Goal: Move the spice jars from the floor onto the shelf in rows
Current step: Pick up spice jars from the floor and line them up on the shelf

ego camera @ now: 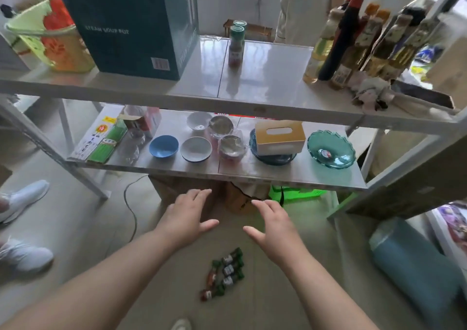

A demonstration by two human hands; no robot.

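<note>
- Both hands, left hand (185,218) and right hand (274,224), hung spread and empty above the floor (75,218), holding nothing.
- Most spice jars (223,274) lay clustered on the floor below the hands; two jars on the shelf (236,44) stood one behind the other on the top shelf (265,77).
- Judged step: between trips, reaching down for more.
- Next move called for gripping jars and extending that row beside the bottles (358,39).

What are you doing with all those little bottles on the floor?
A person is putting spice jars on a shelf. Two jars already stand on the top shelf, one behind the other. More jars lie in a bunch on the floor. The left hand and right hand are both open and empty above them.
</note>
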